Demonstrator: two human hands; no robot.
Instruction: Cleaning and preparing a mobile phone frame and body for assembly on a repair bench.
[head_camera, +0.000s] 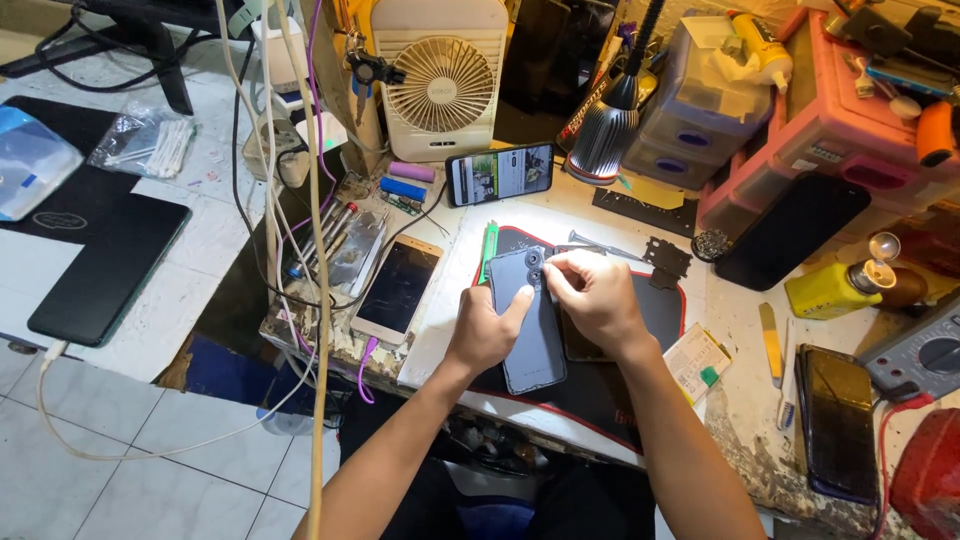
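Head view: left hand (487, 330) gripping dark blue phone (530, 318) by its left edge, back up, on black work mat (600, 395); right hand (594, 298) pinching near camera cluster. Judged light, rigid, slick, fragile; best held by edges. Beyond: desk fan (440, 85).

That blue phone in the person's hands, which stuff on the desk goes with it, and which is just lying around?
In use:
blue phone, back up, on the black work mat
left hand steadying it
right hand, fingers at the camera end

Lying about:
gold-edged phone
lit phone propped by the fan
yellow bottle
desk lamp
dark phone at the right
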